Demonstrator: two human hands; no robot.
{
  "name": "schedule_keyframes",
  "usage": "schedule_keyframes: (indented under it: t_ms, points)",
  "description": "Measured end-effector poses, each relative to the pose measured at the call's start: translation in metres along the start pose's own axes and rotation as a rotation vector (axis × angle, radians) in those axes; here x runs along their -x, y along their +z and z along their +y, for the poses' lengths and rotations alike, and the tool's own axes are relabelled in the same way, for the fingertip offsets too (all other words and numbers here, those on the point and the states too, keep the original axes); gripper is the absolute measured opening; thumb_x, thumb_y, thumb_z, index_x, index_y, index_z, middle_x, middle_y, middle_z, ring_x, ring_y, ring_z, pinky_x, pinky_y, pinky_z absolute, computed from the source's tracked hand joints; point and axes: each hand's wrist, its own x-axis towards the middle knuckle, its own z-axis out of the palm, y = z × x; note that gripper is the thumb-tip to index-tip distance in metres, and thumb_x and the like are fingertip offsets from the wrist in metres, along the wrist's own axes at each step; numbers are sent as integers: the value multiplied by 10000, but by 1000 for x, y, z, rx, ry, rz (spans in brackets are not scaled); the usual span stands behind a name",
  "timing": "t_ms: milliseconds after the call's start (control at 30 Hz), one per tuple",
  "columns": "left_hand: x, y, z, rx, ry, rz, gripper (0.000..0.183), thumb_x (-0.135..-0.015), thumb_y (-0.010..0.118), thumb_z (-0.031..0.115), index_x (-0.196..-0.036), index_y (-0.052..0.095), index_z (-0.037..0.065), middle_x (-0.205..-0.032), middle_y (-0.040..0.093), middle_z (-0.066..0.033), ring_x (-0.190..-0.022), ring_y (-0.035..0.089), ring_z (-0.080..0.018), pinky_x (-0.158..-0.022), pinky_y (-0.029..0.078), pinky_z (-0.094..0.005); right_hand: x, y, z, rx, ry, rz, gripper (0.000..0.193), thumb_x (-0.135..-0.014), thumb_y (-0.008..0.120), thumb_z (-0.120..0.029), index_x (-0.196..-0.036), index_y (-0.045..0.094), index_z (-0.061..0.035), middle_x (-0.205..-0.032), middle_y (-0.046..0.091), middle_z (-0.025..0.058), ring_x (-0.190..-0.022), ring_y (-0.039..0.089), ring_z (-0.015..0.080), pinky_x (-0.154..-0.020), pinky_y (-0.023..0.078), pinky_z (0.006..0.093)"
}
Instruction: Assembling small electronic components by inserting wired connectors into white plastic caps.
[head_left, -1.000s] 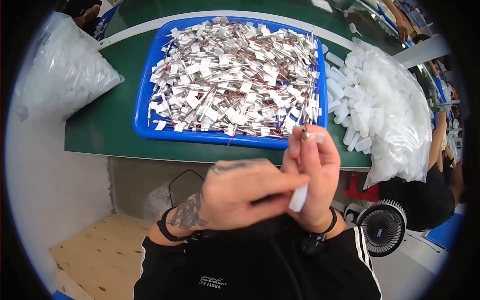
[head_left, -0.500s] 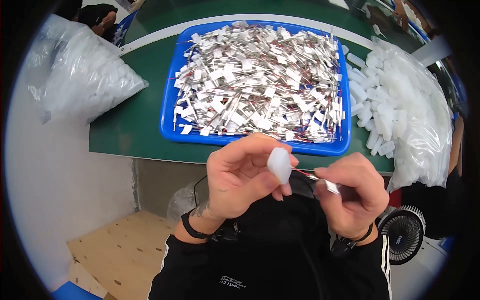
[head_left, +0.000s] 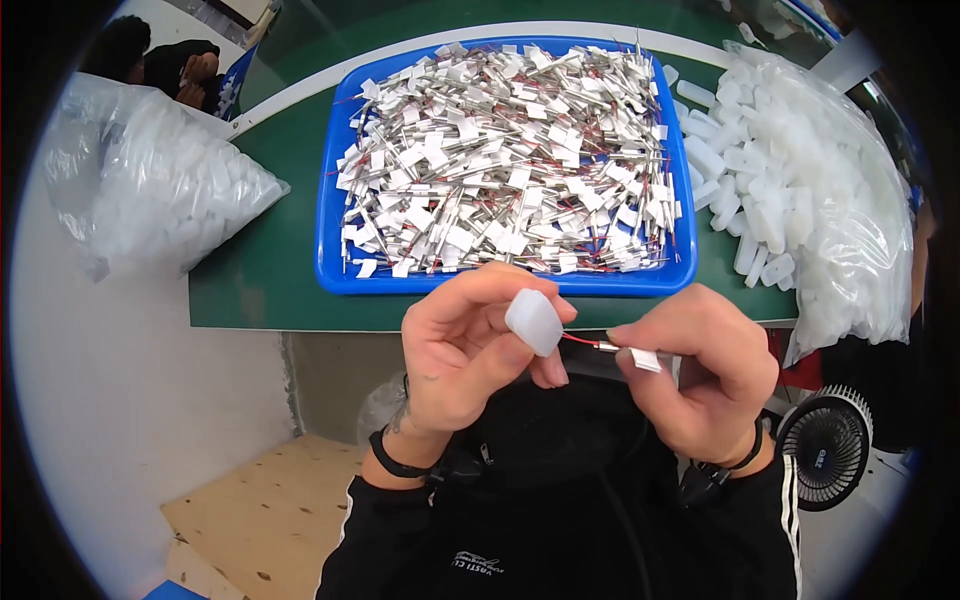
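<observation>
Between thumb and fingers, my left hand point(head_left: 465, 350) pinches a translucent white plastic piece point(head_left: 534, 322) with a rounded block shape. From its right side a thin red wire point(head_left: 578, 339) runs across to a small silvery metal rod point(head_left: 606, 347). My right hand point(head_left: 705, 365) is closed on that rod, and a folded white tag point(head_left: 645, 360) sticks out by its thumb. Both hands are held just in front of the blue tray point(head_left: 380, 287). How the wire sits inside the white piece is hidden.
Many tagged metal rods with red wires point(head_left: 500, 160) fill the tray on the green table point(head_left: 250, 308). At right, white plastic pieces point(head_left: 765, 215) spill from a clear bag point(head_left: 860, 230); another full bag point(head_left: 170, 170) stands left. A black fan point(head_left: 825, 450) is at lower right. Another person's hand point(head_left: 200, 68) shows at upper left.
Both hands have shifted a little to the left in the picture. The white piece has turned to show more of its broad face, and the red wire still joins it to the rod.
</observation>
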Motion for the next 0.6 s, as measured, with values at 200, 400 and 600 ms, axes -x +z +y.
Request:
schedule_keyframes:
  t_ms: [200, 400, 600]
  points:
    - [0, -4, -4, 32, 4, -61, 310, -866, 636, 112, -1101, 549, -70, -975, 591, -205, -627, 632, -214, -531, 542, -284, -1, -1, 3, 2, 20, -12, 161, -677, 664, 83, -808, 677, -9, -650, 597, 45, -530, 556, 124, -464, 421, 243]
    - [0, -6, -2, 10, 23, -96, 272, -848, 643, 49, -1073, 581, -90, -1021, 594, -210, -734, 644, -207, -641, 554, -289, 0, -6, 1, 46, 23, -25, 176, -671, 668, 81, -814, 678, -21, -662, 591, 48, -526, 547, 128, -459, 416, 244]
    - [1, -3, -2, -164, 46, -114, 276, -810, 657, -46, -1076, 598, -94, -1026, 613, -214, -781, 650, -206, -682, 547, -284, 2, 3, 4, 41, -22, -10, 216, -657, 684, 97, -836, 687, -23, -703, 616, 57, -590, 564, 157, -497, 420, 253]
